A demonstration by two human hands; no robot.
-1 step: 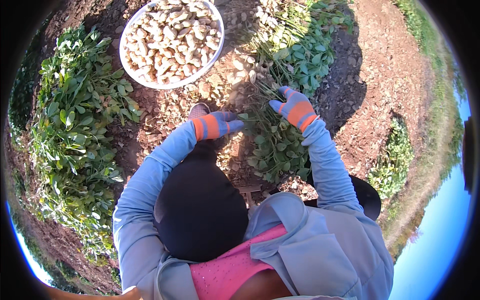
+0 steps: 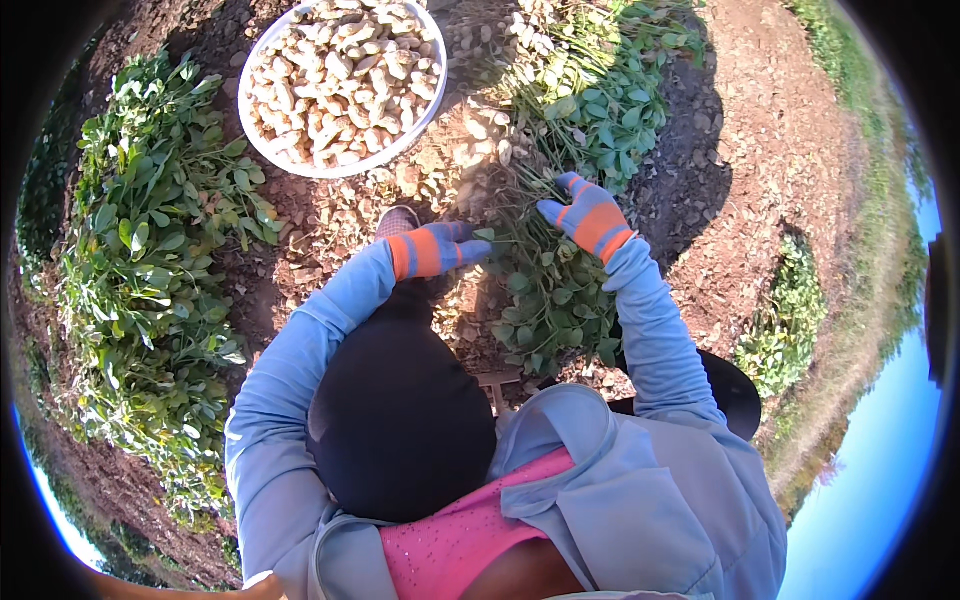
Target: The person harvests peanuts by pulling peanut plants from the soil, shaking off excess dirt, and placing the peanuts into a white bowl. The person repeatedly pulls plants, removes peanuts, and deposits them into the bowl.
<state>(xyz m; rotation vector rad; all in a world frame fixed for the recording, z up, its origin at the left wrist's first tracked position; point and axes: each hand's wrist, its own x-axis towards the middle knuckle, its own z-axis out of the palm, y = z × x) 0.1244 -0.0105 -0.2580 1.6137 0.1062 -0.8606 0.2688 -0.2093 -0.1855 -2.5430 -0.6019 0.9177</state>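
Both hands wear grey gloves with orange bands. My left hand (image 2: 432,250) is open, its fingers stretched to the right, with the tips by a leaf at the edge of a bunch of pulled peanut plants (image 2: 560,300). Over the stems of that bunch is my right hand (image 2: 592,218), also open, thumb and fingers apart and pointing left. The stems run up under its fingertips toward peanuts (image 2: 490,135) at the root end. A round white tub (image 2: 436,110) heaped with peanuts (image 2: 340,85) stands ahead, left of the bunch.
More peanut plants (image 2: 605,120) lie ahead on the right. A long heap of leafy plants (image 2: 150,260) stretches along the left. Reddish, cloddy soil (image 2: 780,120) covers the ground. My shoe (image 2: 398,218) is just beyond my left hand, and a small green plant (image 2: 790,320) grows at right.
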